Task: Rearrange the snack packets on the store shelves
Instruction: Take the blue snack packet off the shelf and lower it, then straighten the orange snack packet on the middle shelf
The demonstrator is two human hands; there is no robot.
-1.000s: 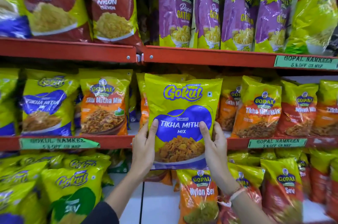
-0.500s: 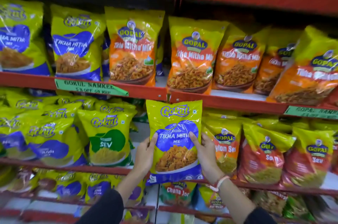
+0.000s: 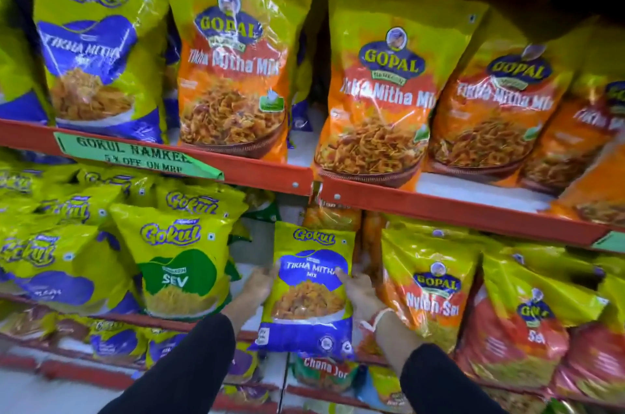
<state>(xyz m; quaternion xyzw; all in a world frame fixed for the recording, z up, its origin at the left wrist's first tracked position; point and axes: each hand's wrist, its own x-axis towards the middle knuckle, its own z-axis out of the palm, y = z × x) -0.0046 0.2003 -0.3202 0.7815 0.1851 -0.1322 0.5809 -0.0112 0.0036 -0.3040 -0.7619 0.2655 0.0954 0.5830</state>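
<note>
I hold a yellow and blue Gokul Tikha Mitha Mix packet (image 3: 309, 292) upright in front of the lower shelf. My left hand (image 3: 257, 283) grips its left edge and my right hand (image 3: 359, 290) grips its right edge. The packet sits in the gap between a Gokul Sev packet (image 3: 179, 261) on its left and a Gopal Nylon Sev packet (image 3: 429, 285) on its right. Its bottom edge hangs over the shelf's front lip, which it hides.
The red shelf above (image 3: 439, 207) carries orange Gopal Tikha Mitha Mix packets (image 3: 382, 92) and a blue Gokul Tikha Mitha packet (image 3: 98, 51). A green price label (image 3: 132, 153) hangs on its lip. Red Gopal Sev packets (image 3: 527, 322) fill the right; more packets sit below.
The packet has come down from the middle shelf to the lower shelf level and moved in toward the gap. My view has dropped and moved closer. Both hands keep their grip.
</note>
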